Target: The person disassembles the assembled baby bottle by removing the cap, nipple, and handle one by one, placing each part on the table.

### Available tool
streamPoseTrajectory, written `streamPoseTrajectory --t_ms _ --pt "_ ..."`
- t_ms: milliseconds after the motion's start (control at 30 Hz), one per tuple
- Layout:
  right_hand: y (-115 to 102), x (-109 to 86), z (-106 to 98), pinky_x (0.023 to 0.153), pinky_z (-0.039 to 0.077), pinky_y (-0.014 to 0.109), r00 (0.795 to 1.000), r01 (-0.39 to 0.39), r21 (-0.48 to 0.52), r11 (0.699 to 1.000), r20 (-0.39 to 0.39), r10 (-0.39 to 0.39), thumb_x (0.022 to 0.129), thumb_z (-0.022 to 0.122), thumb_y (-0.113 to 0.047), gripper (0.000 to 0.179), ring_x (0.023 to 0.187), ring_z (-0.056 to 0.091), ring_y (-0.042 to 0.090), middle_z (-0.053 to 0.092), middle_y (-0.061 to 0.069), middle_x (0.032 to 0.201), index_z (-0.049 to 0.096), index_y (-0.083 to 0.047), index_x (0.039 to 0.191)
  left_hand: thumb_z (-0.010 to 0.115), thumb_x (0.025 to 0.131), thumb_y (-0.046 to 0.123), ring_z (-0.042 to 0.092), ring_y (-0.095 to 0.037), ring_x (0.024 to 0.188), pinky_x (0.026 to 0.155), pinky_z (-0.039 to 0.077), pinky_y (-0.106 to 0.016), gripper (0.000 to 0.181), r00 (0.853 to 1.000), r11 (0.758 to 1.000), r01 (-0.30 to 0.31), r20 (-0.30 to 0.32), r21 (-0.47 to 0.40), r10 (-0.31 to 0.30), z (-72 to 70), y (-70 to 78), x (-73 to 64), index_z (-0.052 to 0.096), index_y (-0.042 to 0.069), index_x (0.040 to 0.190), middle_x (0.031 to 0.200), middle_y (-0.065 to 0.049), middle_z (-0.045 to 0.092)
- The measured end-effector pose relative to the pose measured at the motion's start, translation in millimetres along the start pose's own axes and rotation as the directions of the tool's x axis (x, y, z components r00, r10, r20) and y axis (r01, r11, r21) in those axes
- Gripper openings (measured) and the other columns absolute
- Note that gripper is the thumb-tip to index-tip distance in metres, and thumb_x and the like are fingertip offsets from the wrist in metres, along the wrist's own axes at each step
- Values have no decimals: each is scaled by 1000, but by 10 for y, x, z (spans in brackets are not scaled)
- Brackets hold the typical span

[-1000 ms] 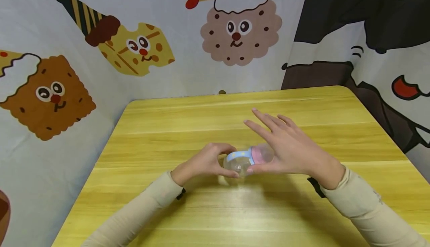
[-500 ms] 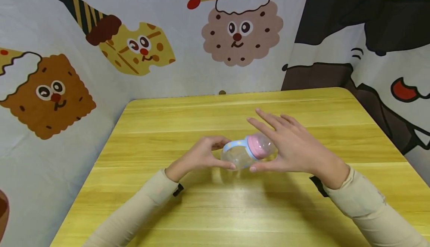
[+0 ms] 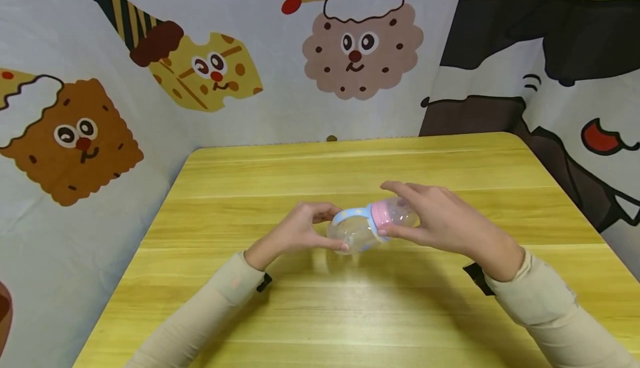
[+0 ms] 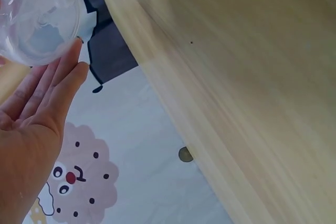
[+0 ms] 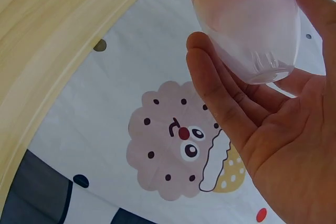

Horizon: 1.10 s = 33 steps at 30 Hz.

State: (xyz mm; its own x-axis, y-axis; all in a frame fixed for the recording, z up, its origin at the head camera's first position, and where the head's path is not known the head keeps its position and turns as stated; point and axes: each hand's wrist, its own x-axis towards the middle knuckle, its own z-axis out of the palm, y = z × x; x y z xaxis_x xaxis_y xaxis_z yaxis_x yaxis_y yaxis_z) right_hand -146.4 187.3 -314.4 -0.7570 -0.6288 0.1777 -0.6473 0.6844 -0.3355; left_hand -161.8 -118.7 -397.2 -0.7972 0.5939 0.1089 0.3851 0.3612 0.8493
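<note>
A clear baby bottle with a light blue handle and a pink collar lies tilted above the table, its capped end up and to the right. My left hand grips the base between thumb and fingers; the left wrist view has the round bottom against the fingertips. Around the translucent cap curves my right hand, its thumb at the pink collar. Seen from the right wrist, the cap sits between the thumb and the bent fingers, partly outside the frame.
Both hands are over a wooden-patterned table with rounded far corners. A white cloth with cartoon biscuits and cheese hangs right behind it, and a dark-patterned cloth borders the right side.
My right hand has lowered its raised fingers and closed them around the cap, thumb now at the collar. In my left hand, the bottle rose slightly and tilted cap-end upward.
</note>
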Motion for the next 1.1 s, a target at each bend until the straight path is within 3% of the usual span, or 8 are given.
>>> streamPoseTrajectory --t_ms 233,533,700,1100 --pt "8 6 10 63 54 30 1000 -4 28 1000 -28 4 92 82 -50 59 75 65 12 74 10 107 64 -11 132 96 79 22 72 -32 116 111 52 -35 61 1000 1000 -15 -12 -25 15 -32 5 15 70 -3 129 122 -17 75" --pt "34 46 1 64 58 30 989 53 71 996 -142 -43 91 86 -40 49 81 69 14 74 11 110 68 -9 125 93 84 25 69 -13 113 113 51 -34 55 996 997 -79 -33 15 79 -99 63 9 69 10 132 121 2 73" --pt "32 76 -14 61 59 27 980 69 109 992 -193 -47 91 86 -35 48 80 69 14 75 12 112 69 -6 125 89 88 24 67 -17 118 115 49 -39 55 993 994 -104 -43 36 105 -106 102 -9 67 8 135 125 0 71" --pt "40 136 -16 64 59 30 964 103 131 986 -258 -67 91 86 -31 47 81 69 14 76 11 112 70 -4 125 97 78 29 63 -16 121 103 57 -39 78 992 991 -84 -89 106 93 -50 157 31 60 7 144 135 -6 67"
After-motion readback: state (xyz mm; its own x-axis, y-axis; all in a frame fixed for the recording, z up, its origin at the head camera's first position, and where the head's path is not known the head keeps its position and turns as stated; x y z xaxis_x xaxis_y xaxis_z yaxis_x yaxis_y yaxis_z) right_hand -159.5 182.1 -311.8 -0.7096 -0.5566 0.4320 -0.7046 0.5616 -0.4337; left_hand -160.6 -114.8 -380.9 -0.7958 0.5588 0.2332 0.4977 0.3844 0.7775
